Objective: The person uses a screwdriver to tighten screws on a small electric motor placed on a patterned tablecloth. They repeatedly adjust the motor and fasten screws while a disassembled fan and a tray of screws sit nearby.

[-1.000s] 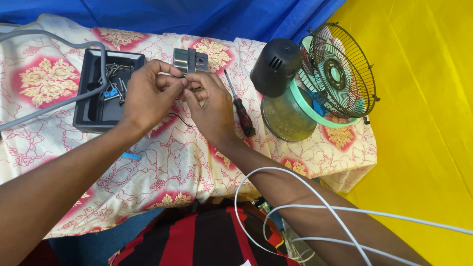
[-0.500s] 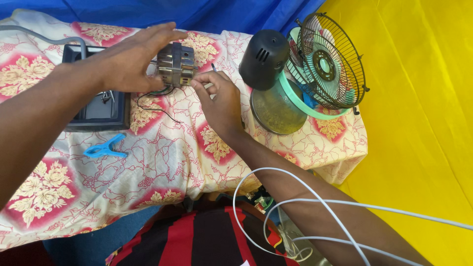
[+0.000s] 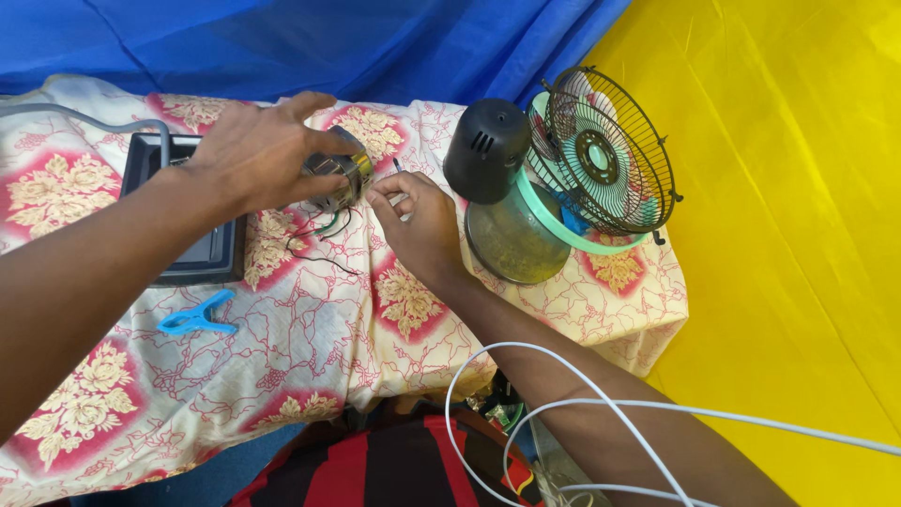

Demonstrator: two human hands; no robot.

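Left hand [image 3: 253,155] is up in the upper middle of the frame, fingers wrapped around a small metal motor [image 3: 336,178] — thin wires [image 3: 314,239] dangle off it down to the flowered tablecloth [image 3: 310,329]. Right hand [image 3: 418,221] sits just right of the motor, fingertips pinched on something small at its edge; can't tell what it is. A black tray [image 3: 202,258] lies under the left wrist, and a blue clip [image 3: 195,316] sits below it on the cloth. A small table fan [image 3: 563,178] with a black wire guard stands at the right — white cable [image 3: 526,394] loops across the bottom.
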